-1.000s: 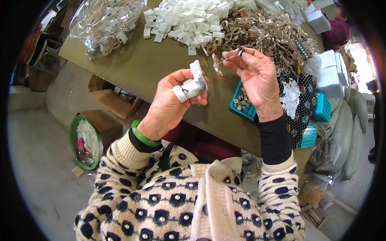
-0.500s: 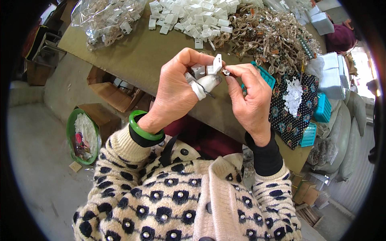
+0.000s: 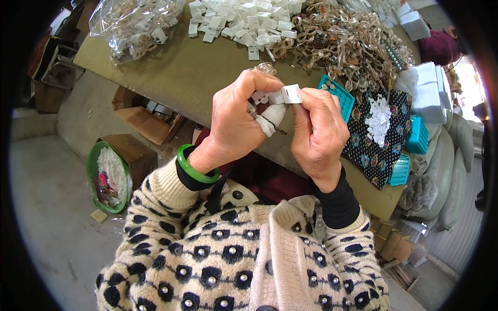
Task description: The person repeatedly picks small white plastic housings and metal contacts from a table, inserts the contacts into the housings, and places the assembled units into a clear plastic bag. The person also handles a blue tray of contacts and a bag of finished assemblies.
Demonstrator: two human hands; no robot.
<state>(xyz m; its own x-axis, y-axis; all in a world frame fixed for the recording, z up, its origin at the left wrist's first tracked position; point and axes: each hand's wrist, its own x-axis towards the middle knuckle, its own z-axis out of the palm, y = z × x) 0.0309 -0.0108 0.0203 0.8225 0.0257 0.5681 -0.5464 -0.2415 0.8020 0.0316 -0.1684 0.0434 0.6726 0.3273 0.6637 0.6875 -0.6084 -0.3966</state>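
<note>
My left hand (image 3: 233, 119) is closed around several small white plastic pieces, and a white wrapping (image 3: 271, 118) with a dark band covers its thumb. A boxy white plastic housing (image 3: 292, 94) with a narrow slot sits between the fingertips of both hands. My right hand (image 3: 322, 132) pinches this housing at its right side; its curled fingers hide whatever else they may hold. Just beyond the left fingers, a loop of clear cable (image 3: 267, 68) shows.
White housings (image 3: 244, 23) lie heaped on the table (image 3: 135, 78), beside a pile of coiled clear cables (image 3: 347, 41). A filled clear bag (image 3: 136, 28) is at far left. To the right are a teal tray (image 3: 337, 98) and small clear pieces (image 3: 378, 122) on patterned cloth (image 3: 360, 150).
Both hands have shifted slightly lower. The white housing has turned from edge-on to show its broad face, and the right fingers have come up against it. A small connector in them is now hidden.
</note>
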